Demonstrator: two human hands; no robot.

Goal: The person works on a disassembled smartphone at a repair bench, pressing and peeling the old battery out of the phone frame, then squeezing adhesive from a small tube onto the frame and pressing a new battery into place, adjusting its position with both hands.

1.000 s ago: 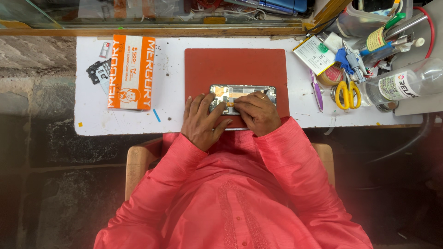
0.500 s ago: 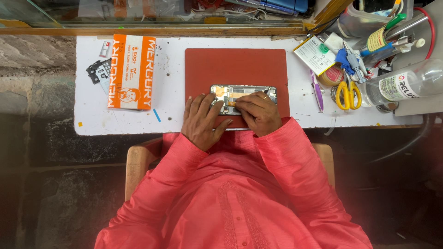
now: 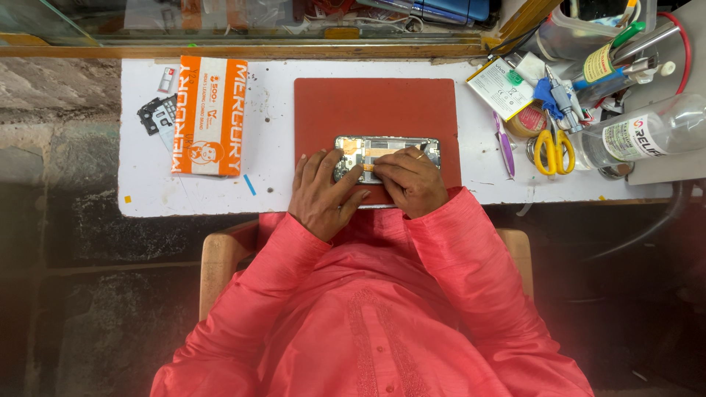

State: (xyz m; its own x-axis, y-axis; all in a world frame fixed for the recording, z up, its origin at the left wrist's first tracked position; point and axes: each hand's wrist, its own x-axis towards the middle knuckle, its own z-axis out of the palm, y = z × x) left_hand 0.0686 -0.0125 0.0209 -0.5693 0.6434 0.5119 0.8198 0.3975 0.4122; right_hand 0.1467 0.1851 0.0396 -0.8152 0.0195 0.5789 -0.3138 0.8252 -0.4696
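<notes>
Our left hand (image 3: 321,192) and right hand (image 3: 409,180) rest close together, fingers pressed on the opened phone (image 3: 387,151), which lies on the red mat (image 3: 375,106) on the white worktop (image 3: 276,125). Farther out lie an orange box (image 3: 208,116) and yellow-handled scissors (image 3: 553,149).

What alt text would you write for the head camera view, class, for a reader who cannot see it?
Two hands, left hand and right hand, press on an opened phone lying on a red mat on a white table. An orange box lies to the left; yellow scissors and a clear bottle lie to the right.
</notes>
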